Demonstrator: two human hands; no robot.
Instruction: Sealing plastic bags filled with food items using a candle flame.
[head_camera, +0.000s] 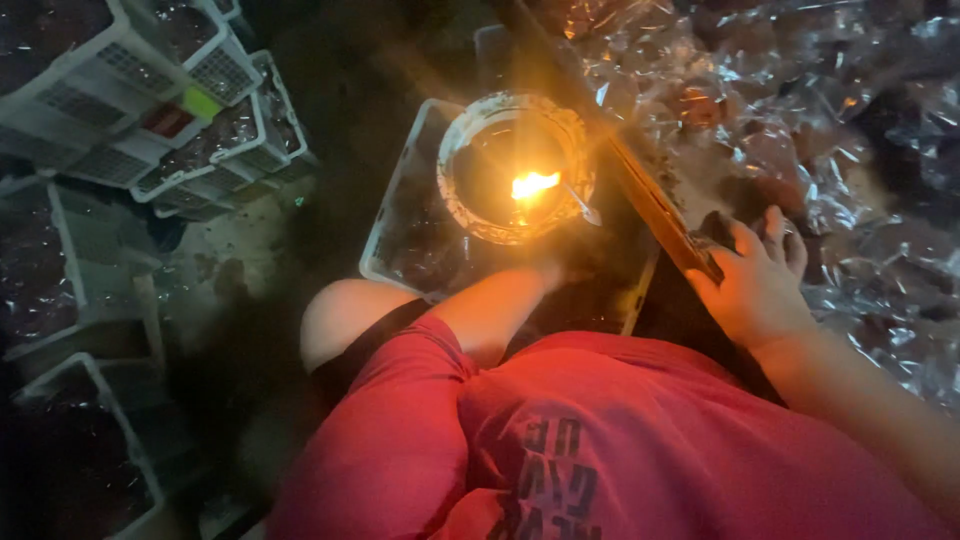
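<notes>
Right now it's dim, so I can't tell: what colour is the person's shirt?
Red shirt with dark print, head view.

The wooden stick (655, 205) is long, flat and brown, running as a diagonal from the upper middle of the view down to the lower right. Its near end lies under the fingers of the right hand (755, 285), which curl over it. Its upper stretch passes just beside the rim of the round glass bowl (515, 168), where a small flame (533, 184) burns.

Glossy crinkled plastic wrap (860, 130); white plastic crates (200, 120); wooden slat (655, 210).
</notes>
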